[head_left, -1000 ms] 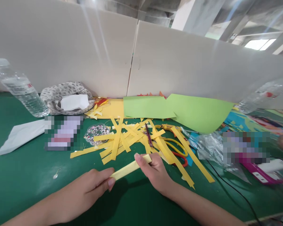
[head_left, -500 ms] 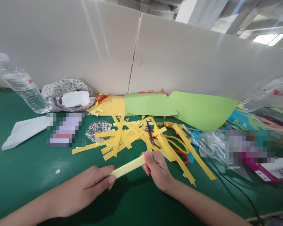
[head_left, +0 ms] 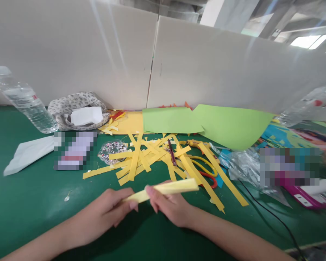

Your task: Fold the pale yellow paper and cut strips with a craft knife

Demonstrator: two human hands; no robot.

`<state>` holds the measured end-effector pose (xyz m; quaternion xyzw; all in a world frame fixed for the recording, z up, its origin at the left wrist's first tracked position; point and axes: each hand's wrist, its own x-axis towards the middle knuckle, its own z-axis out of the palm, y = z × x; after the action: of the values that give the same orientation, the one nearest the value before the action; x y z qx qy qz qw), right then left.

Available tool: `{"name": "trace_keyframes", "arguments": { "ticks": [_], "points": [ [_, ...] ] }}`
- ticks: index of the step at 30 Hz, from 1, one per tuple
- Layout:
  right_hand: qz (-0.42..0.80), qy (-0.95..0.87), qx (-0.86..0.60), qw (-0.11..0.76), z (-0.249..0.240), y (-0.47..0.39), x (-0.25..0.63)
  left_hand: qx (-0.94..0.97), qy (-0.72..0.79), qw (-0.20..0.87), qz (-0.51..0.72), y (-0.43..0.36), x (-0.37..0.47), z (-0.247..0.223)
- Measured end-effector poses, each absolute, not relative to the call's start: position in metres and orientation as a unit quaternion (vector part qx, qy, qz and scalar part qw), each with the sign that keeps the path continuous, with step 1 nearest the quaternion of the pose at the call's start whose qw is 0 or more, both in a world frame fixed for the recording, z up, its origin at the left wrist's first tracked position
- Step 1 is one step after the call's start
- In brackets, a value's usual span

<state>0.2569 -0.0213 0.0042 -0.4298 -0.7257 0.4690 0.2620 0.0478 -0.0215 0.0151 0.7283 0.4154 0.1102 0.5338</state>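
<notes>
A pale yellow paper strip (head_left: 176, 186) stretches between both hands above the green table, slanting up to the right. My left hand (head_left: 108, 210) pinches its left end between thumb and fingers. My right hand (head_left: 170, 204) grips the strip partway along, thumb on top, and the free right end sticks out past it. Just beyond the hands lies a loose pile of yellow paper strips (head_left: 136, 159). A dark reddish pen-like tool (head_left: 172, 152) rests on that pile. Scissors with red and yellow handles (head_left: 210, 177) are partly covered by strips.
Green paper sheets (head_left: 174, 121) lean against the grey partition (head_left: 97, 54). On the left are a water bottle (head_left: 25, 99), a patterned cloth pouch (head_left: 59, 110), a blurred-out phone-like object (head_left: 77, 150) and a round bead case (head_left: 104, 150). Clear plastic (head_left: 244, 165) and a black cable (head_left: 266, 210) lie right.
My right hand has slid left along the strip toward my left hand, so the right end now projects beyond it. My left hand stays nearly in place.
</notes>
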Motion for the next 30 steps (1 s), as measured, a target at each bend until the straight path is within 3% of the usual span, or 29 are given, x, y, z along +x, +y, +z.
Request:
{"name": "trace_keyframes", "arguments": {
  "ticks": [3, 10, 18, 24, 30],
  "points": [
    [0.465, -0.679, -0.461, 0.331, 0.001, -0.017, 0.261, 0.709, 0.453, 0.52, 0.149, -0.012, 0.042, 0.013],
    [0.402, -0.803, -0.366, 0.246, 0.003, -0.021, 0.258, 0.723, 0.402, 0.541, 0.151, -0.025, 0.054, 0.007],
    [0.31, -0.824, -0.383, 0.278, 0.005, -0.017, 0.265, 0.687, 0.418, 0.571, 0.166, -0.021, 0.05, 0.006],
    [0.147, -0.924, -0.263, 0.235, -0.008, -0.016, 0.252, 0.799, 0.398, 0.422, 0.157, -0.031, 0.053, 0.002],
    [0.084, -0.942, -0.271, 0.177, -0.015, -0.015, 0.251, 0.914, 0.372, 0.084, 0.137, -0.035, 0.051, -0.013]
  ]
}}
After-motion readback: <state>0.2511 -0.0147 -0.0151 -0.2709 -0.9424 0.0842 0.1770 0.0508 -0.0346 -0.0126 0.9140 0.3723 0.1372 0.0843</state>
